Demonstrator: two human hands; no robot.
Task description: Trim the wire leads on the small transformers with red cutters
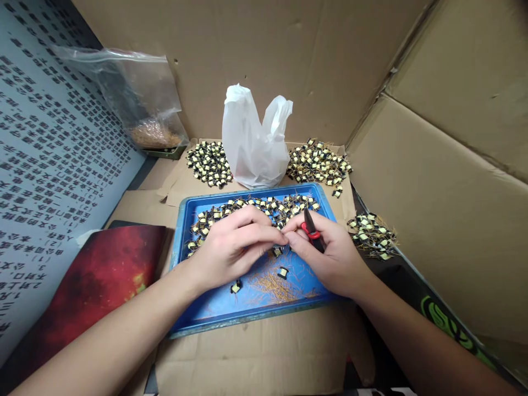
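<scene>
Above a blue tray [206, 313], my left hand [243, 242] is closed, its fingertips pinched at a small coil transformer [278, 252] with a black core and pale yellow tape. My right hand [325, 247] is closed around a cutter-like tool [312, 230] with black and red parts, its black end pointing up. The right thumb and index finger meet the left fingertips, and the exact contact there is hidden. Just below the hands in the tray lie two loose transformers, one [282, 273] beside a scatter of copper-coloured wire bits [274, 289], the other [235, 286] further left.
Many more transformers fill the tray's far side. Piles of them lie at back left [209, 164], back right [319, 162] and right [372, 235]. Behind the tray stands a white plastic bag [256, 143]. A clear bag of wire bits [152, 132] and a red mat [111, 275] are left. Cardboard walls enclose the back and right.
</scene>
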